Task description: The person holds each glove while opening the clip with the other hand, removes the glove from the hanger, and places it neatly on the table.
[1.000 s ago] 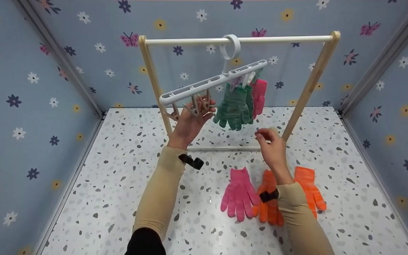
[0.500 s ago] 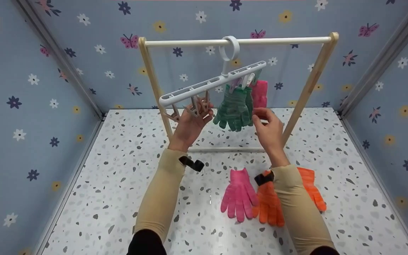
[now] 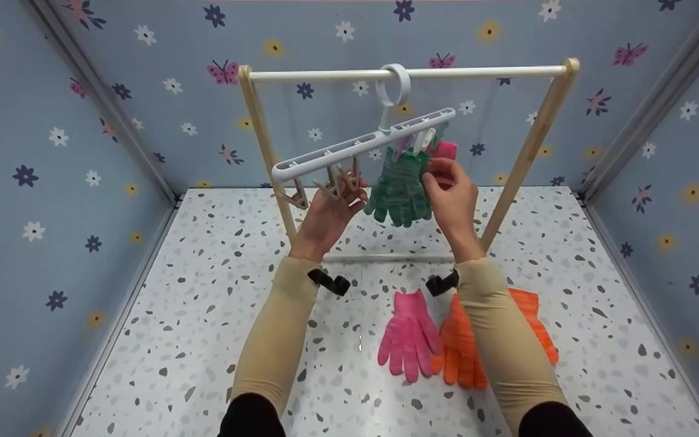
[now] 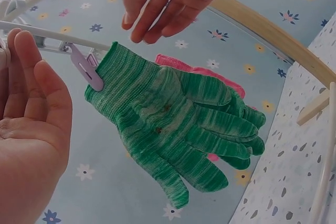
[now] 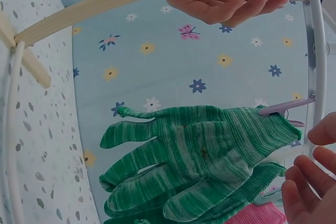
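Observation:
A white clip hanger (image 3: 319,160) hangs slanted from the rack's rail. My left hand (image 3: 325,218) is under its near left end, fingers among several beige clothes pegs (image 3: 332,183), and appears to grip one; the contact is partly hidden. Green striped gloves (image 3: 399,185) hang fingers down from the hanger, the front one by a lilac clothes peg (image 4: 86,69) at its cuff. My right hand (image 3: 455,197) is just right of them, thumb and fingers apart with nothing between. Behind that hand hangs a pink glove (image 3: 448,150), mostly covered. A white clothes peg (image 3: 425,140) is beside the lilac one.
The wooden rack (image 3: 528,152) stands on a speckled white surface (image 3: 204,315), with patterned walls around it. In front of the rack lie a flat pink glove (image 3: 409,337) and orange gloves (image 3: 462,346), partly under my right forearm.
My right hand has risen and moved slightly left, from below the hanging gloves to beside the green ones, covering more of the hanging pink glove. My left hand has stayed at the beige pegs.

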`<state>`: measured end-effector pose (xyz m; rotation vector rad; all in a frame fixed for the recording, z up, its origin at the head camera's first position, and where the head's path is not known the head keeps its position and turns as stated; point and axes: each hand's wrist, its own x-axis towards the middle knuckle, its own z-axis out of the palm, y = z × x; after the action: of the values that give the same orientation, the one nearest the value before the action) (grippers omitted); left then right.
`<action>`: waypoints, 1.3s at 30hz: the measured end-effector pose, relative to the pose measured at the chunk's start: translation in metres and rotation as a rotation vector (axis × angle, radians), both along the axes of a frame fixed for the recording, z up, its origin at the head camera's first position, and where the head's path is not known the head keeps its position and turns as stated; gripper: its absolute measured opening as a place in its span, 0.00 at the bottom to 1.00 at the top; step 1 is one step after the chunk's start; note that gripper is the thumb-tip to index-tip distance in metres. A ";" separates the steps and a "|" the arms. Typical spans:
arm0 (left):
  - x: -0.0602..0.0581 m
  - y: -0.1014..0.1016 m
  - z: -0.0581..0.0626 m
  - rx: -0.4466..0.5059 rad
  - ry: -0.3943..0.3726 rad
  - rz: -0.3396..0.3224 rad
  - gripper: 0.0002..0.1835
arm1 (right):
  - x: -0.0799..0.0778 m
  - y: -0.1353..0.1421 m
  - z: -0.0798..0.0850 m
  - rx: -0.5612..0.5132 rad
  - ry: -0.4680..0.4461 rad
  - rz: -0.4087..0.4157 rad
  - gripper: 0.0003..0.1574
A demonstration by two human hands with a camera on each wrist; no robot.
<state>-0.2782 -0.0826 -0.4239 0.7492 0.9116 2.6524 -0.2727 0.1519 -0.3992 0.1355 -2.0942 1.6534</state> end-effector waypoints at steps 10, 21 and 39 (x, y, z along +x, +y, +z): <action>-0.004 0.003 -0.009 -0.046 -0.028 0.020 0.16 | -0.015 -0.003 0.005 -0.024 -0.012 0.041 0.22; -0.017 0.007 -0.026 -0.188 -0.115 0.229 0.07 | -0.023 -0.005 0.006 -0.019 -0.018 0.068 0.22; -0.038 0.036 -0.028 -0.718 -0.030 0.496 0.20 | -0.028 -0.014 0.012 -0.042 -0.093 0.097 0.25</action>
<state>-0.3164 -0.0471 -0.4522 0.3257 2.0881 2.3685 -0.3009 0.1379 -0.3876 0.1518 -2.1506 1.7914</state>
